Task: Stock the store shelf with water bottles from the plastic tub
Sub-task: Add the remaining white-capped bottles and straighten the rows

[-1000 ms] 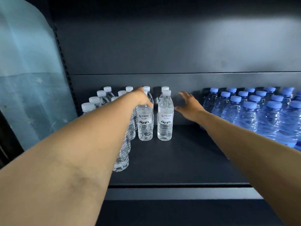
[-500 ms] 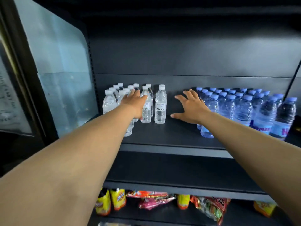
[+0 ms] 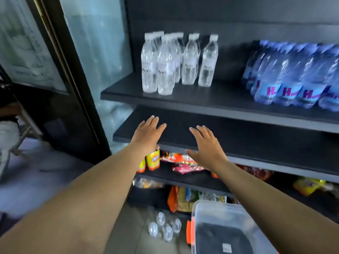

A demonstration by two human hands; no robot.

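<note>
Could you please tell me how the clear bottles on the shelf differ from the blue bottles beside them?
The clear bottles have white caps and pale labels; the blue bottles are tinted blue with blue labels bearing a purple H. The clear bottles stand at the left of the shelf, the blue ones at the right, with a bare gap between. Both groups stand upright on the same shelf.

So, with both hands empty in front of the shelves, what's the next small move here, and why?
Probably lower a hand to the loose bottles on the floor beside the plastic tub. The left hand and right hand are open and hold nothing, and the shelf has bare space between the clear bottles and the blue bottles.
</note>
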